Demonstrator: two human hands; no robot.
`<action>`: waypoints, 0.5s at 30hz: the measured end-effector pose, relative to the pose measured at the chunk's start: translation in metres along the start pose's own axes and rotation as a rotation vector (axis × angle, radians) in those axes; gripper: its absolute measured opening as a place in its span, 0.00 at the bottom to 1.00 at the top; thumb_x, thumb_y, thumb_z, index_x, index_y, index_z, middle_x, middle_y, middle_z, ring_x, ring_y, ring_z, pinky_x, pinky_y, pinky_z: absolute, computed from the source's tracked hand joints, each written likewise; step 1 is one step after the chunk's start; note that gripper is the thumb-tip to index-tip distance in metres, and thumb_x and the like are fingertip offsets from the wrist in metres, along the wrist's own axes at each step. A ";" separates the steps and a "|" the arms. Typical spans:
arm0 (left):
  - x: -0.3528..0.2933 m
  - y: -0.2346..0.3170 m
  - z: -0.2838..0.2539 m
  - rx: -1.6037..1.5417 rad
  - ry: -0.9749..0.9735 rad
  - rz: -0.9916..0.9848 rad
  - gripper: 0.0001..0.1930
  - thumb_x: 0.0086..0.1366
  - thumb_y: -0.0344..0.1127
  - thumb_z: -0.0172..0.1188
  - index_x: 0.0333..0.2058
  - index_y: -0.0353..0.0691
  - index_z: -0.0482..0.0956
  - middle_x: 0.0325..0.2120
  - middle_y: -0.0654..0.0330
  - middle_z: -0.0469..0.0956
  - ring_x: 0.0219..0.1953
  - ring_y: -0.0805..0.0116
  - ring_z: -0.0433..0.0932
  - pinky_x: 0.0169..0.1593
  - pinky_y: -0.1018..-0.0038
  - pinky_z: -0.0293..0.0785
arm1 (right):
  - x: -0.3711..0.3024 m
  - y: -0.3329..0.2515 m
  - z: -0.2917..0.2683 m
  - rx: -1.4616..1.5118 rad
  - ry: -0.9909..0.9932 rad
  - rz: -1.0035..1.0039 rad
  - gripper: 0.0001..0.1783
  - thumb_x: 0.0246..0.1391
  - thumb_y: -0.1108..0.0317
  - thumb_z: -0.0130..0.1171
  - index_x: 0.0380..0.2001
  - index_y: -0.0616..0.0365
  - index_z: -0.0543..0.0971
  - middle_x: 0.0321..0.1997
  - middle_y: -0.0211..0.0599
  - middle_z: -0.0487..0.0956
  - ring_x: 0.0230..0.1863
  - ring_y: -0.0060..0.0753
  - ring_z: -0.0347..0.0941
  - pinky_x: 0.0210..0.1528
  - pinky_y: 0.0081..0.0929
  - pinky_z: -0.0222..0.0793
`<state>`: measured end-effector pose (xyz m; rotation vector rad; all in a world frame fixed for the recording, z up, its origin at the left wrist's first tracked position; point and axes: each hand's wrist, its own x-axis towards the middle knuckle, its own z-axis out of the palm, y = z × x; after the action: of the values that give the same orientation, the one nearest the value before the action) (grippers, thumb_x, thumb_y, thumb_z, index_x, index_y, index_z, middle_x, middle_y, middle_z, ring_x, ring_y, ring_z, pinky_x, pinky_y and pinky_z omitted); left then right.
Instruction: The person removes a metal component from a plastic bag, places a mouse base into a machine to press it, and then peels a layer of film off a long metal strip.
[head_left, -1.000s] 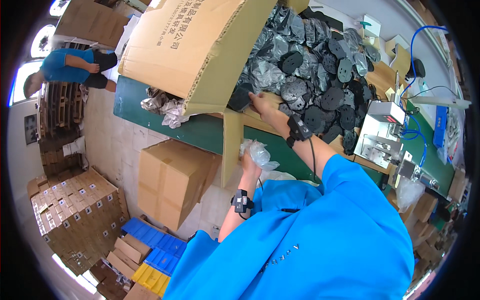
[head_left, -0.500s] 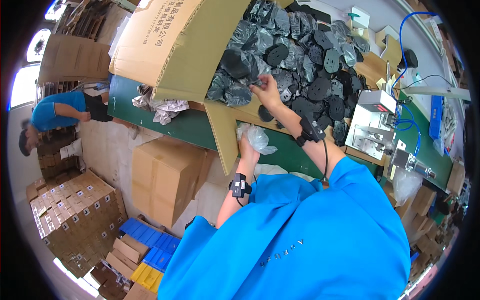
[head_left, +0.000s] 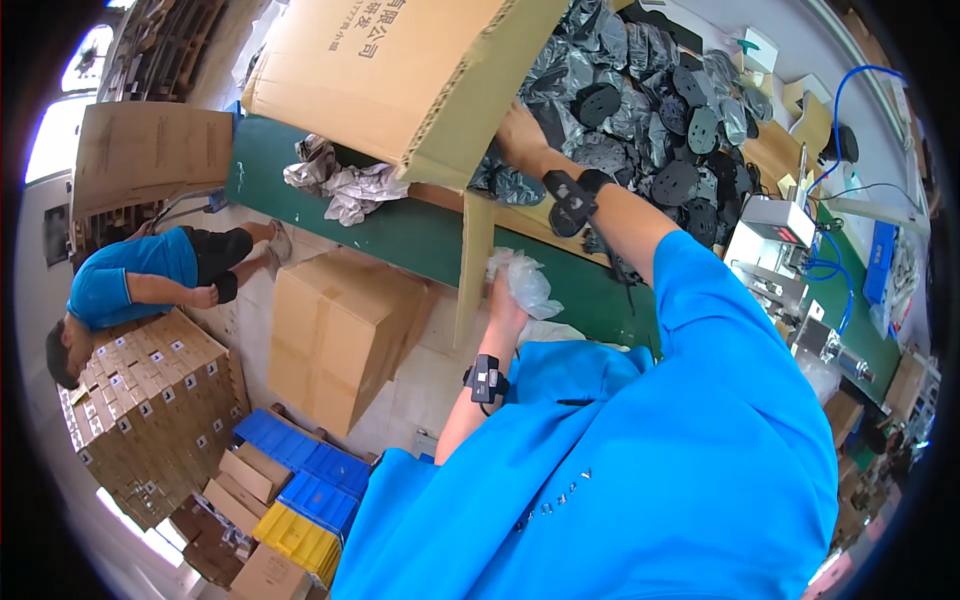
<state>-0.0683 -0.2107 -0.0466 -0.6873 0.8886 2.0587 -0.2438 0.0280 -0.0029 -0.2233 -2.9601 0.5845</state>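
My left hand (head_left: 505,306) is closed on a crumpled clear plastic bag (head_left: 532,283), low in front of the bench edge. My right hand (head_left: 520,138) reaches over the pile beside the open edge of a large cardboard box (head_left: 470,95). Its fingertips are hidden there, so I cannot see whether they hold anything. Around and beyond it lie many dark parts in thin plastic bags (head_left: 560,65). Loose black oval plates with holes (head_left: 674,183) are heaped to the right of the hand.
A small bench machine (head_left: 780,222) with a blue air hose (head_left: 848,78) stands right on the green bench (head_left: 400,235). Crumpled paper (head_left: 350,190) lies by the box. A closed carton (head_left: 335,335) sits on the floor. At left, another person (head_left: 140,275) bends over stacked small boxes (head_left: 150,400).
My right hand has moved left, up against the box edge, and its fingertips have gone out of sight. My left hand still grips the plastic bag. The other person has bent toward the stacked boxes.
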 end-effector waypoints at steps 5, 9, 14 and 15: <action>0.001 -0.008 0.017 0.054 0.021 0.007 0.12 0.74 0.45 0.55 0.50 0.48 0.74 0.42 0.62 0.80 0.43 0.65 0.80 0.45 0.68 0.79 | -0.021 0.023 -0.037 0.290 0.070 0.211 0.22 0.50 0.75 0.63 0.51 0.60 0.77 0.48 0.51 0.76 0.52 0.58 0.75 0.55 0.45 0.73; 0.014 -0.015 0.037 0.072 -0.002 0.037 0.12 0.74 0.44 0.54 0.51 0.47 0.74 0.42 0.60 0.80 0.45 0.63 0.81 0.48 0.64 0.80 | -0.066 0.085 -0.097 0.429 0.453 0.425 0.14 0.60 0.65 0.63 0.45 0.60 0.81 0.43 0.51 0.83 0.44 0.51 0.82 0.48 0.42 0.76; 0.054 -0.030 0.042 0.015 0.063 0.137 0.14 0.74 0.46 0.54 0.51 0.46 0.74 0.42 0.59 0.80 0.45 0.60 0.82 0.49 0.60 0.81 | -0.131 0.180 -0.152 0.113 0.656 0.497 0.14 0.63 0.60 0.63 0.45 0.56 0.86 0.47 0.47 0.83 0.47 0.48 0.81 0.49 0.39 0.74; 0.049 -0.031 0.051 0.016 0.059 0.135 0.14 0.74 0.46 0.54 0.51 0.46 0.74 0.42 0.59 0.80 0.45 0.60 0.82 0.49 0.60 0.81 | -0.141 0.186 -0.161 -0.044 0.694 0.383 0.14 0.63 0.60 0.62 0.46 0.54 0.87 0.50 0.47 0.83 0.49 0.47 0.79 0.51 0.38 0.73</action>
<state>-0.0789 -0.1360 -0.0613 -0.6999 1.0087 2.1573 -0.0599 0.2339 0.0612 -0.8213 -2.2623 0.3706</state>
